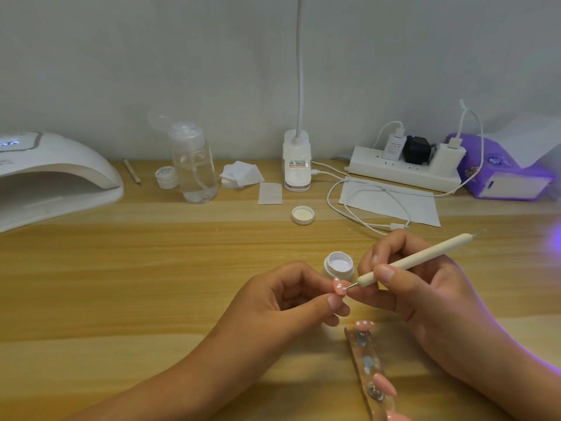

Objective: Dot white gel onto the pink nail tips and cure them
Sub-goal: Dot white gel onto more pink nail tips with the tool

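Though lidless, pot [339,264] (white gel inside)

A plain pale grey wall [182,56] fills the upper half of the frame. Below it, a light wooden table [121,284] with long grain bands spans the lower half, its back edge meeting the wall. At upper centre a white lamp [297,159] stands on the table, its thin neck rising out of frame. A violet glow [557,238] tints the right edge.

Light wooden tabletop [136,268] lies open across left centre; a white domed curing lamp [54,174] blocks the left edge, looping white cables [397,226] right of centre.
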The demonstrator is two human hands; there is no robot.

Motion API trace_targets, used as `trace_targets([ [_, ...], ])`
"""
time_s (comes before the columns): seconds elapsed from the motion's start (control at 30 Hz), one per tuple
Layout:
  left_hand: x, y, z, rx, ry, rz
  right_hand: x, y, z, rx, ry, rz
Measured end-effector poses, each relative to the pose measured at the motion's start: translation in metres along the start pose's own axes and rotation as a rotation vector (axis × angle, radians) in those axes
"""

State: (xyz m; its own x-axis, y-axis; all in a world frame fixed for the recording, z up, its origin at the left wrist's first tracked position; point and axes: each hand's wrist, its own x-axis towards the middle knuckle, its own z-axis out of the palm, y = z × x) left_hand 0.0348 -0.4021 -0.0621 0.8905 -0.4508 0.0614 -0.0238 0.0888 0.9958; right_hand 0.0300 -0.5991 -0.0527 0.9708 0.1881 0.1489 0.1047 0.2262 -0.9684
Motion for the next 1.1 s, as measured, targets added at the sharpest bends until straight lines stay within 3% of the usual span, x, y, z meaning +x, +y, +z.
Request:
trace_targets([
  [1.1,-0.0008,-0.0021,-0.0020,0.015,-0.026,0.024,-0.0005,0.0016,-0.0019,-0.013,-0.021,0.002],
])
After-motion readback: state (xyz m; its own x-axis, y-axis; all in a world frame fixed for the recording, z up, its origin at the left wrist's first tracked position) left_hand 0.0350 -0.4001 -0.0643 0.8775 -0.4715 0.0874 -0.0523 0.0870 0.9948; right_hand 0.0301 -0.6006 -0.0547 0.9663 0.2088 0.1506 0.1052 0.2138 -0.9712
